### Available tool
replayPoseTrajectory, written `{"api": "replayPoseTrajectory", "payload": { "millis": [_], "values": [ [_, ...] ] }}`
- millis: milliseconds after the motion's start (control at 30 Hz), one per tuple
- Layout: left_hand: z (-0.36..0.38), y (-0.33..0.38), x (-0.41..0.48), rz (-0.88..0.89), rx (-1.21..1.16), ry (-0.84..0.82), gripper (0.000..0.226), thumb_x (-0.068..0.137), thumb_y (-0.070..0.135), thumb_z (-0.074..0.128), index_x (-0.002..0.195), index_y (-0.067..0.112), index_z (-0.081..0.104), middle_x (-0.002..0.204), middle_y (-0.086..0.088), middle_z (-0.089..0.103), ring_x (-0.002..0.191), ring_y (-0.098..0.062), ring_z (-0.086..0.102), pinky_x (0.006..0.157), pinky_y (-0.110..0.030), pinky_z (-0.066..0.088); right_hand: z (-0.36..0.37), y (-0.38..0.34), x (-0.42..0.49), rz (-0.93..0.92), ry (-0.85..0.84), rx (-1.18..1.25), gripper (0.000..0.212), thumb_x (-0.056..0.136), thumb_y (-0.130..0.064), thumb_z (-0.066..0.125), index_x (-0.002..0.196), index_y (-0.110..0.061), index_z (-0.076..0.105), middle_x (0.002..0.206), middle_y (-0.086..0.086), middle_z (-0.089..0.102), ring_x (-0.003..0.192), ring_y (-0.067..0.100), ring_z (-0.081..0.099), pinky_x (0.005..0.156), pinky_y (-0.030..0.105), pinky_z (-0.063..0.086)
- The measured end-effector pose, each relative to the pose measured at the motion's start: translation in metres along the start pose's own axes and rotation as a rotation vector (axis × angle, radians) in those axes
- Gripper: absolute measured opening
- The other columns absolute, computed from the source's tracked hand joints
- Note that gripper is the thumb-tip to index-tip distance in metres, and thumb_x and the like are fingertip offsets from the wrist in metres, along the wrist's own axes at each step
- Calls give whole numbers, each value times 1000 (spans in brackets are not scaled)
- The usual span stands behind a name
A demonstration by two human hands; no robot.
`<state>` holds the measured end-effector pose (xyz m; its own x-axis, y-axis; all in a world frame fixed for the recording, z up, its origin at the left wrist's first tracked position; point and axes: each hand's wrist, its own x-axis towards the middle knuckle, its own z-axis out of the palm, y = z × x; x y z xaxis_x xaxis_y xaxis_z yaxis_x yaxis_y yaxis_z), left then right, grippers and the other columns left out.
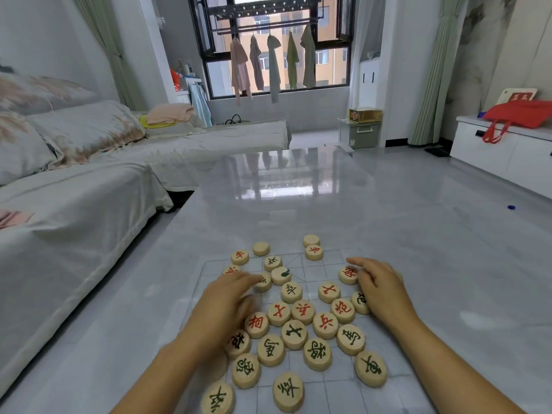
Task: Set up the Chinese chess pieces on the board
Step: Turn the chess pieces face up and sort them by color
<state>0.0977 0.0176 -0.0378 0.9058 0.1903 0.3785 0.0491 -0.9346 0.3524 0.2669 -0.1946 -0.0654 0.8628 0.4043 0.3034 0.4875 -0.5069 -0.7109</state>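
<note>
Crowding the board, jumbled pieces; sofa alongside.

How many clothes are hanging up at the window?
5, left to right on the rail: pink one, brown one, grey-green one, light green one, grey one. None looks hidden.

I get one wide head view, tilted down and close over the board, window far off at 12 o'clock.
</note>
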Motion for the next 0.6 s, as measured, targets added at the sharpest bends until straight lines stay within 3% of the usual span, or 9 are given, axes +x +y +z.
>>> {"api": "replayPoseTrajectory", "payload": {
  "millis": [133,267,367,467,600],
  "values": [
    [23,21,63,105,381,-297,52,90,11,50,137,30,38,145,2,38,130,-22,34,104,-35,32,-5,0,-2,51,103,174,36,91,1,39,115,-12,61,121,7,61,117,23,51,99,34,38],
    [34,27,92,163,574,-478,41,91,11,49,130,22,46,133,-5,47,116,-25,39,89,-32,34,-10,2,1,200,212,367,40,91,2,34,125,-12,51,128,7,53,120,20,46,95,26,34],
    [31,28,90,14,261,-366,29,90,15,51,119,19,53,122,-4,51,106,-21,49,88,-30,43,-8,1,1,217,174,385,37,92,2,33,122,-9,52,121,7,56,113,18,50,91,25,35],
    [29,24,73,-150,-81,-195,18,85,19,59,101,23,51,99,3,54,83,-12,53,69,-23,45,-6,1,2,231,154,352,31,92,-1,36,114,-11,55,112,6,60,102,17,53,86,27,37],
    [34,11,53,-81,-5,-153,19,88,25,58,106,20,57,107,0,62,89,-13,54,78,-28,47,-7,0,1,243,127,320,27,92,-3,35,107,-15,54,99,5,62,84,19,54,69,28,38]
  ]
}}
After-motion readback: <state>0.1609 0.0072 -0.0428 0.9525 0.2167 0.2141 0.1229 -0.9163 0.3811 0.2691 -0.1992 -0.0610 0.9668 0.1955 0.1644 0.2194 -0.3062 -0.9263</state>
